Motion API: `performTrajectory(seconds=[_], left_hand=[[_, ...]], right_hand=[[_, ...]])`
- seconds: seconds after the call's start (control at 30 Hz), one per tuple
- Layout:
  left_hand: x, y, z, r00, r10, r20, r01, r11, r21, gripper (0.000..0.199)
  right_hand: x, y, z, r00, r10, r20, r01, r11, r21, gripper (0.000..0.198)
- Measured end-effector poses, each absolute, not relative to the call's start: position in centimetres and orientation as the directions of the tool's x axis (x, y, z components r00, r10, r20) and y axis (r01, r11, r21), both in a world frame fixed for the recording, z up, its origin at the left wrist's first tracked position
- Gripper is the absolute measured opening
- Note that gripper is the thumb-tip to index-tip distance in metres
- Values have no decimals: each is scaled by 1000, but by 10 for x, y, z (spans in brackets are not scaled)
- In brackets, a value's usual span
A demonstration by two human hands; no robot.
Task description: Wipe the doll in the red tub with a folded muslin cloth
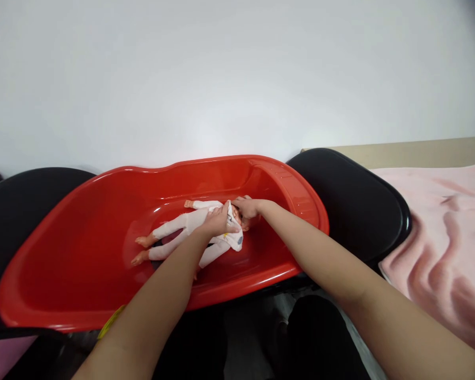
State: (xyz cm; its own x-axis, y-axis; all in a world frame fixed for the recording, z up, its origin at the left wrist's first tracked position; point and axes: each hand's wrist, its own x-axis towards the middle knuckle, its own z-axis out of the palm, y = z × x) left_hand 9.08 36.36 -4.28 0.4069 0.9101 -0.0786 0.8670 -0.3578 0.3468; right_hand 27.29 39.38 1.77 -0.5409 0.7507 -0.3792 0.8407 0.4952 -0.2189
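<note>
A baby doll (170,245) in white leggings and a white printed top (234,240) lies on its back in a red plastic baby bathtub (83,248). Its bare feet point left and its head is to the right, partly covered by my hands and the bunched top. My left hand (217,220) is closed on the top at the doll's chest and neck. From the right, my right hand (248,206) reaches over the doll's head, its fingers curled at the collar. Both hands' fingertips are partly hidden. Something dark lies under the doll's legs.
Black chair seats (346,203) stand on both sides beneath the tub. A pink blanket (451,237) is spread at the right. Behind the tub rises a white wall (221,79). Something yellow (111,321) shows by my left forearm. My legs are below the tub's near rim.
</note>
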Motion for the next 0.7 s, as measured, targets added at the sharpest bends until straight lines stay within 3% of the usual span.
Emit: performTrajectory(seconds=[0.07, 0.1, 0.23, 0.3, 0.57, 0.7], left_hand=[[96, 358, -44, 391, 918, -63, 895, -363, 260, 118], [98, 356, -44, 382, 923, -37, 902, -364, 233, 114], [102, 352, -41, 364, 930, 61, 906, -368, 211, 61], [101, 352, -38, 356, 932, 71, 910, -363, 201, 45], [93, 355, -27, 359, 932, 58, 898, -361, 250, 24], [78, 359, -18, 212, 975, 70, 917, -223, 331, 26]], right_hand=[[272, 392, 19, -534, 755, -381, 845, 490, -212, 81], [272, 391, 21, -531, 757, -381, 847, 490, -207, 79], [271, 388, 25, -527, 759, -382, 849, 491, -196, 76], [271, 387, 26, -525, 761, -380, 851, 485, -202, 73], [274, 386, 23, -522, 767, -373, 853, 479, -208, 76], [274, 387, 21, -514, 769, -380, 857, 473, -202, 74]])
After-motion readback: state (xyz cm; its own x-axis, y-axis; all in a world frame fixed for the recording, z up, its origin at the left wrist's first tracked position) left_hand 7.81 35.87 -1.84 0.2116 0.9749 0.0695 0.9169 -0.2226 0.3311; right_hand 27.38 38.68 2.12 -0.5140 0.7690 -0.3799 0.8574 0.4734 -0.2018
